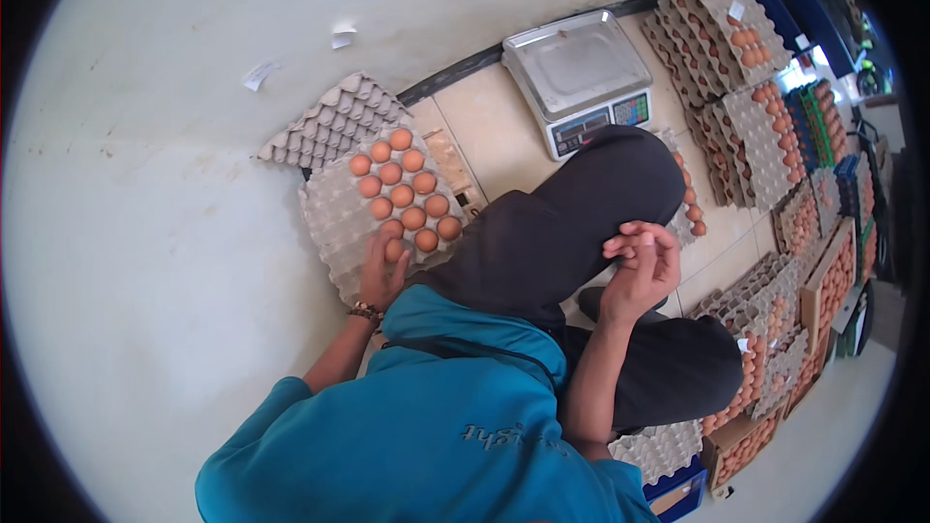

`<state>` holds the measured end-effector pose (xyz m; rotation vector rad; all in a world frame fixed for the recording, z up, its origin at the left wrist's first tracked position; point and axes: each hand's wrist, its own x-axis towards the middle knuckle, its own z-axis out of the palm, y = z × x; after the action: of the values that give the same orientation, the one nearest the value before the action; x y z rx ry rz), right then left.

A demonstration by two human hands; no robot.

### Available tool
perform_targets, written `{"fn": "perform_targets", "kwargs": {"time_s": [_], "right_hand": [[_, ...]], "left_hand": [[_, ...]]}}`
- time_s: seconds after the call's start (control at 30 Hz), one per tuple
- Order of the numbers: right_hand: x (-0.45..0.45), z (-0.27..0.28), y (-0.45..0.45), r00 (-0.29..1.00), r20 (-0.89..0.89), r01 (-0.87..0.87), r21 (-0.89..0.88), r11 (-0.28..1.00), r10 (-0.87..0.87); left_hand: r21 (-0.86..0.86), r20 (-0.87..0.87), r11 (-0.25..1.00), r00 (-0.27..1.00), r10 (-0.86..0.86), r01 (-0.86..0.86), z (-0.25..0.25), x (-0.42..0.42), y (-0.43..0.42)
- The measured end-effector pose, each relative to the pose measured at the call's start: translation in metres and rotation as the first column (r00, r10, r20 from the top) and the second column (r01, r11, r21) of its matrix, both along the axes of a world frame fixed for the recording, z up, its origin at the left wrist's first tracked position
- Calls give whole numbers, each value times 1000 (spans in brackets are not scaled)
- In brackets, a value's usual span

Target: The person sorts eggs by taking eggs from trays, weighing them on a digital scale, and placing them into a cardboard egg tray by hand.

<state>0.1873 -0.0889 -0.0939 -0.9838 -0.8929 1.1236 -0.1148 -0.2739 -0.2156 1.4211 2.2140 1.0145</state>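
Eggs, brown and oval, sat in a dimpled grey pulp tray, presumably so none would roll; the left hand spread around one, its grip unclear to me; the right hand hung half-curled, apparently empty.

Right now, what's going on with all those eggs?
A person in a teal shirt has their left hand on an egg in a partly filled tray. Their right hand is by their knee, fingers curled; I can't see anything in it. A scale stands ahead, and stacked egg trays are over on the right.
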Motion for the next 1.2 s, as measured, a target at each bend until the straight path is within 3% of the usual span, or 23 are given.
{"fn": "perform_targets", "kwargs": {"time_s": [0.1, 0.23, 0.37, 0.43, 0.6, 0.63, 0.67, 0.7, 0.73, 0.8, 0.87, 0.93, 1.03, 1.07, 1.17, 1.2], "right_hand": [[21, -18, 13, 971, -48, 230, -63, 971, -233], [60, -40, 40, 817, -124, 548, -137, 825, -563], [90, -58, 66, 703, -119, 661, -254, 706, -701], [115, -63, 88, 628, -113, 739, -225, 635, -770], [209, -82, 174, 455, -129, 851, -229, 472, -881], [234, -94, 196, 440, -130, 858, -232, 459, -888], [262, -115, 221, 459, -2, 875, -172, 452, -888], [290, -131, 246, 464, 130, 885, -111, 452, -876], [316, -134, 267, 454, 336, 883, -49, 466, -825], [367, -140, 300, 341, 699, 854, 50, 518, -629], [412, -142, 325, 250, 841, 809, 91, 581, -480], [456, -146, 349, 170, 944, 764, 55, 643, -284], [493, -142, 377, 106, 983, 640, 46, 767, -147], [498, -132, 383, 57, 998, 578, -48, 815, 18], [526, -152, 401, -11, 990, 472, -121, 873, 143], [530, -156, 403, -16, 995, 464, -81, 882, 99]], "left_hand": [[-68, -296, 984, 938, -179, 166, 2, -6, -4], [-11, -280, 991, 951, -134, 136, -39, -12, -19], [-101, -268, 987, 952, -147, 124, -48, -32, -32], [-24, -403, 966, 882, -245, 257, -48, -37, -28], [-9, -149, 967, 956, -253, 255, -1, -26, 13], [-139, 138, 957, 962, -235, 253, 51, 10, 56], [-281, 401, 930, 910, -110, 236, 103, 47, 100], [-430, 557, 877, 828, 70, 215, 155, 83, 144], [-143, 102, 924, 934, -343, 355, 116, 69, 135], [-187, 93, 876, 896, -434, 444, 152, 111, 172], [-135, 137, 861, 870, -473, 490, 143, 136, 186], [-196, 132, 847, 869, -476, 494, 137, 141, 205], [-303, 122, 817, 870, -477, 490, 131, 145, 226], [-332, 124, 805, 869, -478, 491, 129, 149, 230], [-386, 126, 783, 869, -478, 487, 120, 152, 242], [-398, 131, 777, 869, -477, 487, 118, 152, 244]]}}
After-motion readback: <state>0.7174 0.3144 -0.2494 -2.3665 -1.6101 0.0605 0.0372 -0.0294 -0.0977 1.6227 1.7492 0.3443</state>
